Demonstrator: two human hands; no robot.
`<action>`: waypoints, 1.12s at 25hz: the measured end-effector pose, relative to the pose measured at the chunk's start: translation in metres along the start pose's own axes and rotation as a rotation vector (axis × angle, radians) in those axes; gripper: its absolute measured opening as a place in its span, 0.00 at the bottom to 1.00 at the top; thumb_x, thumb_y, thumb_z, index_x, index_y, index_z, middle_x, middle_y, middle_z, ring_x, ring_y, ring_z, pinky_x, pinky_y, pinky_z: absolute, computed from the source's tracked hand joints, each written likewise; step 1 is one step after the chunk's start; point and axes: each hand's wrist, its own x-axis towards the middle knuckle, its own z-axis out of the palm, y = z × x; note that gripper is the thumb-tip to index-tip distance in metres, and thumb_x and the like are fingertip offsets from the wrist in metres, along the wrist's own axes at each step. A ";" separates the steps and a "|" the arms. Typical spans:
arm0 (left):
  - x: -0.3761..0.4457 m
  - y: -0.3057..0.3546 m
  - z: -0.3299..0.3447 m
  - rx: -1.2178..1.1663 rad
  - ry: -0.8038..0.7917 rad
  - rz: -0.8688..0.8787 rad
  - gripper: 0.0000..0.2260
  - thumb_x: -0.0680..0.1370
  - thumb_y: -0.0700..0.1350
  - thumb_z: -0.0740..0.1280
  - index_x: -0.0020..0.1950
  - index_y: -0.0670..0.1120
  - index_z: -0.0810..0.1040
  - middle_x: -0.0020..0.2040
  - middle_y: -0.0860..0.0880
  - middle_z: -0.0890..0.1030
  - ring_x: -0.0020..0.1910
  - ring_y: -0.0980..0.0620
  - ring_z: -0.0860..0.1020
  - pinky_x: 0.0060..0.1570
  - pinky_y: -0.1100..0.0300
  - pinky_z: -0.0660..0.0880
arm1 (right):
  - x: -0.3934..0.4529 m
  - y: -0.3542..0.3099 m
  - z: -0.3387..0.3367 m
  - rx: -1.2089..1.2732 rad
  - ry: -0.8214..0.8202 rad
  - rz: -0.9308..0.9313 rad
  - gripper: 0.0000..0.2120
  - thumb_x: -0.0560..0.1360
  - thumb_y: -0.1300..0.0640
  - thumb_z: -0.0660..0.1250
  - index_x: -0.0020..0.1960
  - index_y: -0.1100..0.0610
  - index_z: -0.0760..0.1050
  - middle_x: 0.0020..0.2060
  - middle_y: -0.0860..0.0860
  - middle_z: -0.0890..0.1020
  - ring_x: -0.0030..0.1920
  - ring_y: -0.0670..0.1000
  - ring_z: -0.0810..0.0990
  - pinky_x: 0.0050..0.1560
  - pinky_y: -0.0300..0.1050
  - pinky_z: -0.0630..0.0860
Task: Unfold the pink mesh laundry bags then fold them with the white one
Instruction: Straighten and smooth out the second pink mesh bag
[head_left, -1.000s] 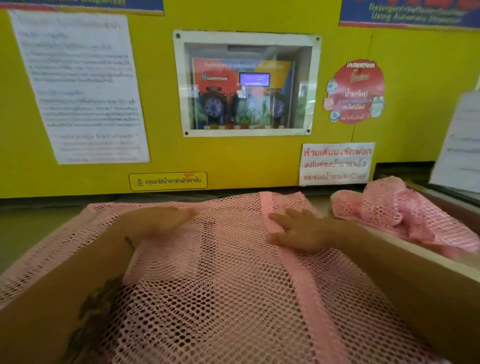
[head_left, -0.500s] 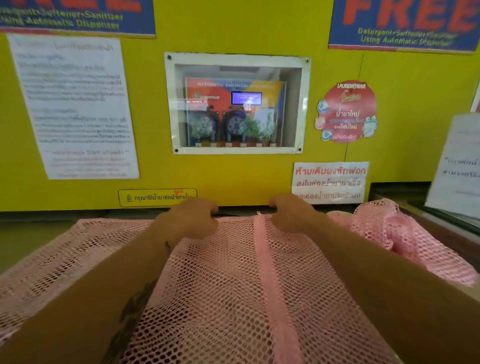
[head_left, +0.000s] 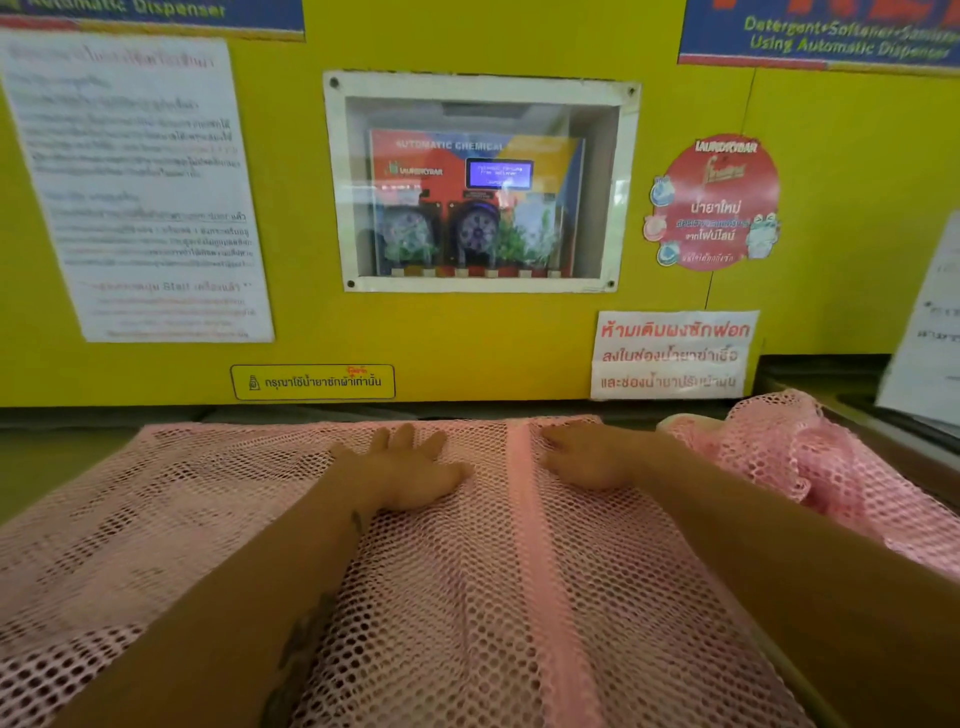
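Observation:
A large pink mesh laundry bag (head_left: 457, 597) lies spread flat in front of me, with a solid pink zipper strip running down its middle. My left hand (head_left: 410, 470) rests palm down on the mesh just left of that strip, fingers apart. Right of the strip, my right hand (head_left: 584, 457) lies flat near the bag's far edge. A second pink mesh bag (head_left: 810, 462) sits crumpled at the right. No white bag is visible.
A yellow wall (head_left: 467, 343) stands right behind the surface, with a windowed dispenser box (head_left: 480, 182), paper notices and stickers. A dark raised edge (head_left: 893, 441) and a white sheet (head_left: 930, 332) are at the far right.
Both hands were curled at the bag's far edge half a second ago. Now they lie flat on the mesh, slightly nearer me, with fingers spread.

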 end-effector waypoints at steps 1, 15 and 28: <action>0.001 -0.001 -0.001 -0.006 0.015 0.011 0.37 0.72 0.75 0.45 0.78 0.62 0.46 0.81 0.51 0.44 0.79 0.44 0.44 0.70 0.27 0.41 | -0.006 -0.001 -0.003 0.024 0.035 -0.006 0.29 0.81 0.44 0.53 0.79 0.52 0.55 0.79 0.54 0.59 0.77 0.56 0.58 0.77 0.55 0.55; -0.066 0.088 -0.054 -0.557 0.648 0.384 0.10 0.78 0.42 0.64 0.57 0.50 0.81 0.59 0.51 0.80 0.58 0.52 0.76 0.59 0.56 0.73 | -0.142 0.107 -0.086 -0.058 0.068 0.122 0.41 0.62 0.46 0.79 0.72 0.48 0.68 0.66 0.52 0.74 0.67 0.57 0.74 0.64 0.51 0.72; -0.095 0.190 -0.062 -0.754 0.342 0.520 0.20 0.74 0.51 0.71 0.65 0.56 0.71 0.57 0.57 0.80 0.54 0.57 0.79 0.52 0.57 0.76 | -0.149 0.095 -0.099 0.533 0.768 -0.230 0.16 0.70 0.68 0.64 0.54 0.54 0.75 0.42 0.49 0.78 0.39 0.46 0.76 0.31 0.34 0.70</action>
